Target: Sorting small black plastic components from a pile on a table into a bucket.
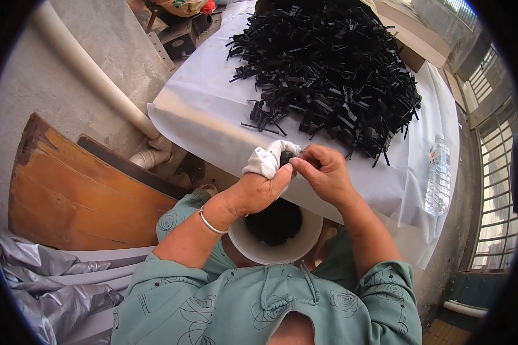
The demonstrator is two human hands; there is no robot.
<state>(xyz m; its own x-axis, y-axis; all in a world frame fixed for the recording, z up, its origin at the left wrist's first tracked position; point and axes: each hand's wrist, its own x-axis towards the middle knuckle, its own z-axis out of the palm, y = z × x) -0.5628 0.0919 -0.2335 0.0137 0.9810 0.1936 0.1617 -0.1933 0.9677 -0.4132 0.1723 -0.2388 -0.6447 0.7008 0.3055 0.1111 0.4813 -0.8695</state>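
Your green, line-patterned garment (pixel 230 302) lies nearest, spreading across the lower edge. Both your forearms reach forward from its short sleeves, with a pale bracelet (pixel 208 223) around your left wrist. Your left hand (pixel 258 188) is closed around a small black piece (pixel 286 157), with white cloth (pixel 262 163) wrapped over its fingers. Your right hand (pixel 330 174) is bent in a pinch, thumb and forefinger closed on the piece's right side; the exact contact is too small to make out. You hold the piece in front of the table's near edge, above and beyond a white bucket (pixel 313 243) that stands below your hands with dark contents (pixel 274 223) inside.

Ahead of you, a large pile of black parts (pixel 334 75) covers much of the white-sheeted table (pixel 198 109), with a few pieces lying loose at its near left side. To your right, a clear bottle (pixel 438 181) rests on the sheet near the table's side. To your left are a worn orange-brown board (pixel 80 192), crumpled silvery sheeting (pixel 60 270) and a pale pipe (pixel 92 69) along the wall.
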